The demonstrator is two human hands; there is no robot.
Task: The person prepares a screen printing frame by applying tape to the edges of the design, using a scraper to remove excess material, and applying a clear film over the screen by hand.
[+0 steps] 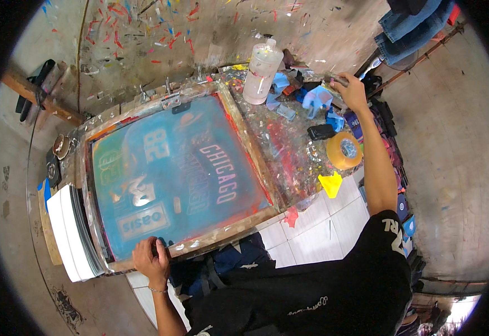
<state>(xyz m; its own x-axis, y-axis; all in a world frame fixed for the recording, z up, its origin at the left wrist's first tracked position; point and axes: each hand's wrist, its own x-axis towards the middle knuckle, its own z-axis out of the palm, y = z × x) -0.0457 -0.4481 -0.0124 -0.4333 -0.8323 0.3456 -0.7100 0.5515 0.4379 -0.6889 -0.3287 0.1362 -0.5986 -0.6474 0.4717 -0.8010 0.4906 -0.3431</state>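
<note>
A wooden-framed printing screen (244, 140) with blue-green mesh and pale stencilled shapes lies flat on the paint-stained table (289, 151). My left hand (150, 259) grips the near edge of the frame, fingers curled over the wood. My right hand (349, 89) reaches far across the table and closes on a small dark object at the back right, beside crumpled blue rags (317, 98). What that object is cannot be told.
A translucent plastic bottle (262, 70) stands behind the screen. A roll of tan tape (344, 151), a small black object (320, 132) and a yellow scraper (330, 183) lie to the right. A white stack (68, 232) sits left. Jeans (412, 25) hang above.
</note>
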